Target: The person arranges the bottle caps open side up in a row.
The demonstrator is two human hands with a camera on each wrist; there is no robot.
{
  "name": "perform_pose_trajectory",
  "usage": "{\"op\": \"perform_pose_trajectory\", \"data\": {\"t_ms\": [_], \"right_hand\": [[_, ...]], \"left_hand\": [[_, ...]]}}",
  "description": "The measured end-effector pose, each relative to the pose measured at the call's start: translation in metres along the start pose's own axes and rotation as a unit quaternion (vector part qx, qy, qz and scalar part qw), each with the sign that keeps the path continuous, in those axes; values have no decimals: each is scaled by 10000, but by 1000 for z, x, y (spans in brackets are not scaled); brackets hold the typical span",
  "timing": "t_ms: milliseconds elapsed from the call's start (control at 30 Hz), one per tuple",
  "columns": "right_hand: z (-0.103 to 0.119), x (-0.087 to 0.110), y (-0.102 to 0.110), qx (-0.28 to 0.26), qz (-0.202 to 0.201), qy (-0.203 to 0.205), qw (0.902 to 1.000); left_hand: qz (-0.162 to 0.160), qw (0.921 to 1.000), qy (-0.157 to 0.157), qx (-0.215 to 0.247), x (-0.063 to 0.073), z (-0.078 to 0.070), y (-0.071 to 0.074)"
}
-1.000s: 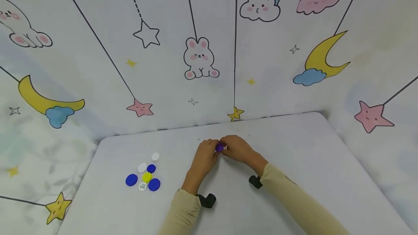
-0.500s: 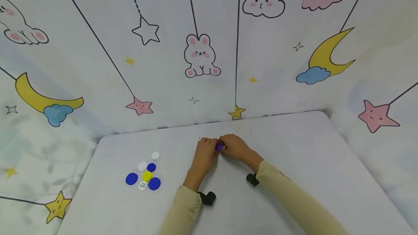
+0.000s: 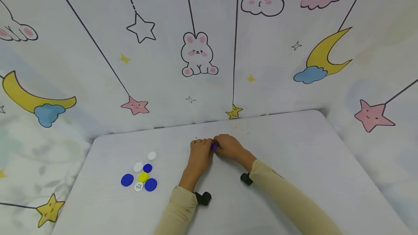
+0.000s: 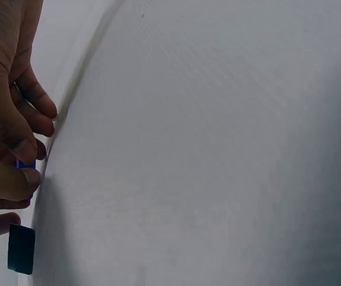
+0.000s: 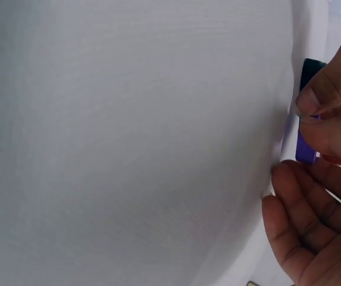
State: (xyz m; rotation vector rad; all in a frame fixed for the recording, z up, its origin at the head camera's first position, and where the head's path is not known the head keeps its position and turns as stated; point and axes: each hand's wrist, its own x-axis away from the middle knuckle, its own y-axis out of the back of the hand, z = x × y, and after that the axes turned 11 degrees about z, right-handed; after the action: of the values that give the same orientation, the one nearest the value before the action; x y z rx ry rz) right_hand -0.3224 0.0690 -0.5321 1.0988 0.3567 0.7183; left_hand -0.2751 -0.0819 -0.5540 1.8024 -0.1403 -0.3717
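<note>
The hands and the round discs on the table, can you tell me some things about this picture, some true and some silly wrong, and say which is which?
1. The left hand and the right hand meet at a purple piece. True.
2. The yellow disc lies to the right of both hands. False: the yellow disc lies to the left of both.
3. There are three blue discs on the table. True.
4. The sleeves are bright red. False: the sleeves are beige.
5. A bunny is drawn on the wall. True.
</note>
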Motion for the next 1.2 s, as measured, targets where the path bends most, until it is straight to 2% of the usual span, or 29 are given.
{"op": "perform_pose_trajectory", "data": {"t_ms": [133,233,333,500,667,767,867,967,1067,1200], "right_hand": [[4,-2,0,69,27,-163,9998],[5,-4,1,49,38,-265,9996],[6,-6,1,52,63,-256,9996],[8,-11,-1,102,100,-274,9995],[11,-11,-3,-7,24,-320,9995],[11,-11,-5,-77,-3,-263,9996],[10,-12,-8,-67,18,-219,9997],[8,-12,-11,-37,-14,-228,9997],[7,-12,-12,-29,-75,-261,9996],[7,-11,-12,-123,-49,-250,9996]], "left_hand": [[70,9999,36,105,0,2,2],[57,9993,-72,352,-1,5,2],[-92,9973,-249,688,0,8,0],[-389,9888,-437,1373,2,16,-7],[-365,9810,-463,1847,3,23,-11],[-350,9850,-222,1678,6,25,-9],[-430,9913,235,1225,10,23,-5],[-468,9932,662,832,14,22,0],[-275,9920,848,894,17,22,3],[-31,9880,853,1284,19,24,3]]}}
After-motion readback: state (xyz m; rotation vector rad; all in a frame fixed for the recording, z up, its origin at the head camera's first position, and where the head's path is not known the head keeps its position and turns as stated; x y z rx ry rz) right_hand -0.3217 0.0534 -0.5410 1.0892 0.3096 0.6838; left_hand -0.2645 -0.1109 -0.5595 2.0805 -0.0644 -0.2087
